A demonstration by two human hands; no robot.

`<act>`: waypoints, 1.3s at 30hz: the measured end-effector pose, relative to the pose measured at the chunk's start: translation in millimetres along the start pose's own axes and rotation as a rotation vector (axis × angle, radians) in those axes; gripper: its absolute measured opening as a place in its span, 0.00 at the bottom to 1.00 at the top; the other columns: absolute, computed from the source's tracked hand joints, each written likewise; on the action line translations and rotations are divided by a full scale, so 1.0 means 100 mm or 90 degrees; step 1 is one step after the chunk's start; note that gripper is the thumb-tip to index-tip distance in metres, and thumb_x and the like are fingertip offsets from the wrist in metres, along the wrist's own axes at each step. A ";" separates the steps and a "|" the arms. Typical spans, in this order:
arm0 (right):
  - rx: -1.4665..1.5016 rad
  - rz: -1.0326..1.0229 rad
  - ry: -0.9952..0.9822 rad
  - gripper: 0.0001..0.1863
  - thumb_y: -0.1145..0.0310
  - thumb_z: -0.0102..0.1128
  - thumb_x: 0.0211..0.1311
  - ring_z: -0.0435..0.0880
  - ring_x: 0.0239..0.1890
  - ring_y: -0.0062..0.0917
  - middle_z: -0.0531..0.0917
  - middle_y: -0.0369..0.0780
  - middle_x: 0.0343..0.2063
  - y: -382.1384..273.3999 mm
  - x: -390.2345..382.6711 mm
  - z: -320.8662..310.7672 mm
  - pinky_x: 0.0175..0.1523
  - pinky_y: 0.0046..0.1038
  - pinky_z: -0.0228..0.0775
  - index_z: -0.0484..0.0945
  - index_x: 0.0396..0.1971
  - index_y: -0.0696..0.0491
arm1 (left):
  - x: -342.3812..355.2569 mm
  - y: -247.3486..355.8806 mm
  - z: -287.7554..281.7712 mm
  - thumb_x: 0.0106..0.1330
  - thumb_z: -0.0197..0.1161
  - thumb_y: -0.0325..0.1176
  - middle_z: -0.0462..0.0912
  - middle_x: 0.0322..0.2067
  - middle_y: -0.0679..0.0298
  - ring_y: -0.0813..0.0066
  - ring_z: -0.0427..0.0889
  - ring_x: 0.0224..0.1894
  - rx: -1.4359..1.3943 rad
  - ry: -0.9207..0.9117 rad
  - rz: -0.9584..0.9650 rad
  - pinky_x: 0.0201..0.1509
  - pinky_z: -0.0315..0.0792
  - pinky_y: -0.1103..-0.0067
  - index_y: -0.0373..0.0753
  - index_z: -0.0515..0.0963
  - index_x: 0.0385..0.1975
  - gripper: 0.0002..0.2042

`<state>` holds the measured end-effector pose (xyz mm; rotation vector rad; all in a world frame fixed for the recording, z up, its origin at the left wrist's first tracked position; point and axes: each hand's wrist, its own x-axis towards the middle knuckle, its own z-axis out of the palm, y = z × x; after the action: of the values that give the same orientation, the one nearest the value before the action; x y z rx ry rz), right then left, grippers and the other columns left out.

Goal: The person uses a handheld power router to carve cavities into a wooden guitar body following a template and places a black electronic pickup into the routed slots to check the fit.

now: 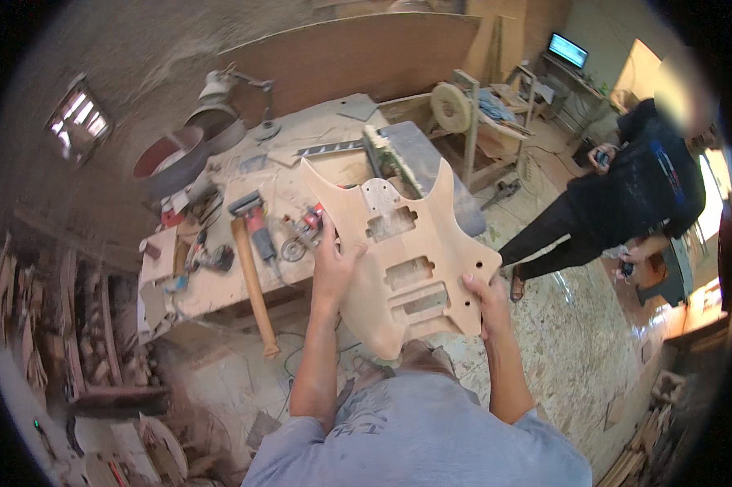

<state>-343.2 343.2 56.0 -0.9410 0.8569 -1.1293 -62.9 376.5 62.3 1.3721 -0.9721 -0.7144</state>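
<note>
A pale, unfinished wooden electric guitar body (pixel 439 243) is held up in front of me, its two pointed horns facing away. Cut into its face are several routed cavities, and round holes show near the right edge. My left hand (pixel 333 264) grips the left edge near the waist, thumb lying on the face. At the lower right edge, my right hand (pixel 488 300) is closed on the body with its thumb on top. The fingers of both hands are partly hidden beneath the wood.
Beyond the guitar body stands a dusty workbench (pixel 220 296) with a red-and-grey power tool (pixel 257 231), a wooden club-like piece (pixel 252 284), round bins (pixel 171 162) and a desk lamp (pixel 264 128). At right, another person (pixel 634 178) stands on the dust-covered floor. Wood scraps (pixel 33 316) fill racks at left.
</note>
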 end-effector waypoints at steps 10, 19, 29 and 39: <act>-0.001 0.002 0.021 0.27 0.61 0.67 0.71 0.87 0.52 0.24 0.86 0.42 0.52 -0.06 1.64 -0.95 0.58 0.27 0.78 0.74 0.62 0.62 | 1.29 -0.41 1.14 0.60 0.60 0.21 0.84 0.60 0.46 0.62 0.87 0.56 -0.008 -0.051 -0.008 0.59 0.80 0.71 0.26 0.60 0.76 0.39; 0.015 0.086 0.019 0.27 0.63 0.66 0.72 0.86 0.53 0.25 0.86 0.43 0.53 0.15 2.29 -1.07 0.60 0.28 0.77 0.74 0.64 0.63 | 1.80 -0.84 1.43 0.59 0.63 0.29 0.86 0.57 0.42 0.57 0.90 0.52 0.144 0.035 -0.014 0.58 0.80 0.69 0.25 0.69 0.72 0.37; 0.046 0.141 0.012 0.26 0.67 0.65 0.74 0.87 0.53 0.26 0.85 0.45 0.54 0.17 2.25 -1.19 0.59 0.28 0.78 0.73 0.64 0.65 | 1.60 -0.83 1.49 0.65 0.64 0.22 0.77 0.68 0.43 0.59 0.79 0.70 0.082 0.021 -0.091 0.74 0.68 0.73 0.22 0.65 0.73 0.34; -0.069 0.104 0.074 0.34 0.59 0.68 0.72 0.86 0.56 0.29 0.84 0.48 0.57 0.18 2.33 -1.19 0.61 0.29 0.76 0.71 0.68 0.67 | 1.68 -0.93 1.52 0.69 0.67 0.29 0.74 0.70 0.39 0.54 0.76 0.72 0.092 0.014 -0.061 0.76 0.67 0.69 0.23 0.63 0.75 0.36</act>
<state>-396.0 98.9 -24.1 -0.8833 1.0795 -1.0126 -109.3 148.5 -14.6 1.5584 -0.9601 -0.7110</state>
